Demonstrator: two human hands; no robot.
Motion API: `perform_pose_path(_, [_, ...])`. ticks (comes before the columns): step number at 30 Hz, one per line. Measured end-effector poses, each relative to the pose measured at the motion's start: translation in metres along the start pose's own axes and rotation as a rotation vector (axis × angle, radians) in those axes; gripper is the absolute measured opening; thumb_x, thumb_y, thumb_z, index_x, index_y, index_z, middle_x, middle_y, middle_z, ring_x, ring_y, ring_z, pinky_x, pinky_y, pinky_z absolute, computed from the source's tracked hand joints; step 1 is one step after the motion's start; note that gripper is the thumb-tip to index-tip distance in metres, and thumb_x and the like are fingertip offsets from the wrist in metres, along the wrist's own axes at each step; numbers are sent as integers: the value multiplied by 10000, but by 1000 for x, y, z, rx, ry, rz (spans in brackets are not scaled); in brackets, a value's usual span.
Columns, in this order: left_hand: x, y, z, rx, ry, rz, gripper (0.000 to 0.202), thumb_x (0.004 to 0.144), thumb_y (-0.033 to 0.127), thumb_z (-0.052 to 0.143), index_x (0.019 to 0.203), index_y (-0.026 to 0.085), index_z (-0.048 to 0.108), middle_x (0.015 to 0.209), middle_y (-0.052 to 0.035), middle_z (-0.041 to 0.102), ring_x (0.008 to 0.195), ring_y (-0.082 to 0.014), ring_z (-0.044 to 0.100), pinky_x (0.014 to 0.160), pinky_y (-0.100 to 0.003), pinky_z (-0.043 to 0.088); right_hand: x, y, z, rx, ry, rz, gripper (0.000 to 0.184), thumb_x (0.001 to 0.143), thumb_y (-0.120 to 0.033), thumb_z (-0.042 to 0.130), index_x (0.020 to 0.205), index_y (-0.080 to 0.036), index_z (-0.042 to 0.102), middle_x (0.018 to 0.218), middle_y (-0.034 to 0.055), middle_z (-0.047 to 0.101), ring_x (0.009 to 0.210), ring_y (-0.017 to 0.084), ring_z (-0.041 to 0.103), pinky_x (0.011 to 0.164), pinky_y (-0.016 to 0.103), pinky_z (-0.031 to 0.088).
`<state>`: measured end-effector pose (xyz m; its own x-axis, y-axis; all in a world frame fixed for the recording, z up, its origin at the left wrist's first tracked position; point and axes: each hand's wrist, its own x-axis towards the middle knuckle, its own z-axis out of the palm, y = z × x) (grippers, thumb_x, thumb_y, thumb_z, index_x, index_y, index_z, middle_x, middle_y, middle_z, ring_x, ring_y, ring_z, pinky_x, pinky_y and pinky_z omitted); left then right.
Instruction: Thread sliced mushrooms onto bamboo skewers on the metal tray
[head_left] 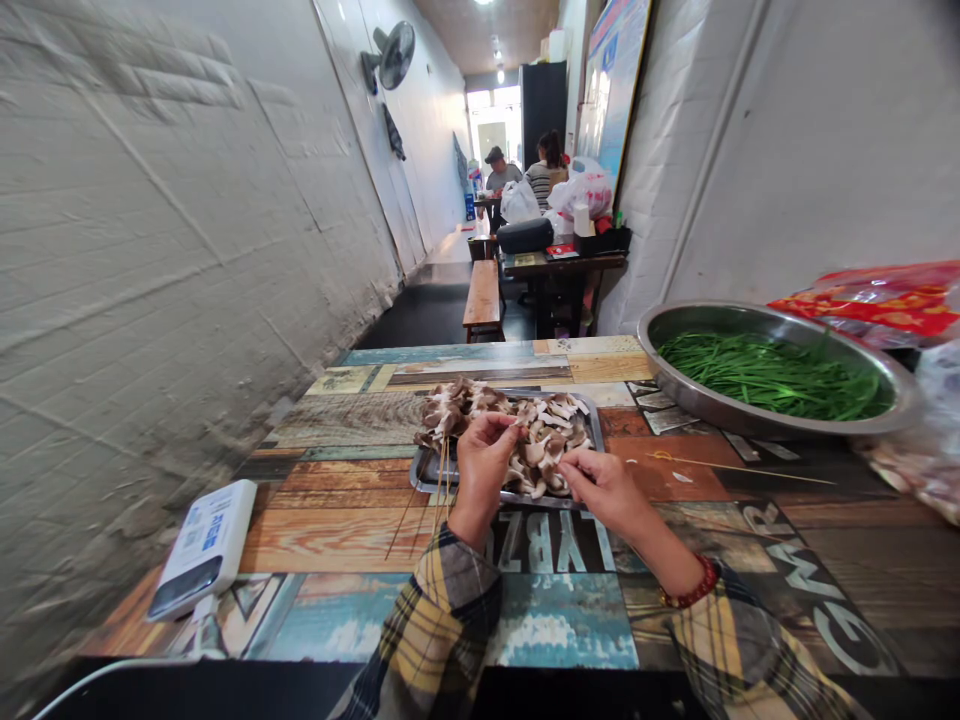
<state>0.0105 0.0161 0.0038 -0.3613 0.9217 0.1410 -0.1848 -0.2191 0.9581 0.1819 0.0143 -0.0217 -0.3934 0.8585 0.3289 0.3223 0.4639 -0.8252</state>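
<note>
A metal tray (598,425) holds torn pieces of oyster mushroom (541,450) on its right side. Mushrooms threaded on bamboo skewers (444,408) lie along its left side, the bare stick ends poking out over the near rim. My left hand (484,462) is above the middle of the tray, thumb and fingertips pinched together; what they hold is too small to make out. At the right of the pile my right hand (606,488) is closed, with thumb and forefinger pinching the edge of a mushroom piece.
A steel basin (780,425) of green chives stands at the right, beside plastic bags (885,300). One loose skewer (750,467) lies on the patterned table (337,530). A white device (204,550) with a cable sits at the left. Two people sit at a table farther back.
</note>
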Motion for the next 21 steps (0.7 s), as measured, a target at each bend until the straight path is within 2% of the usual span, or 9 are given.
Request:
perform_pose_path(7, [0, 1, -1, -26, 7, -1, 193, 643, 257, 753, 748, 155, 626, 684, -5, 660, 658, -123, 620, 660, -237, 457, 0, -2, 0, 0, -8, 6, 258, 895, -292, 465, 746, -177, 642, 510, -25, 545, 484, 118, 506, 509, 217, 376])
perform_pose_path(21, [0, -2, -1, 71, -52, -34, 178, 647, 261, 741, 732, 147, 634, 677, -7, 642, 629, -117, 577, 622, -230, 428, 0, -2, 2, -40, 44, 2, 275, 902, -293, 460, 706, -177, 612, 506, -23, 549, 486, 117, 510, 515, 215, 366])
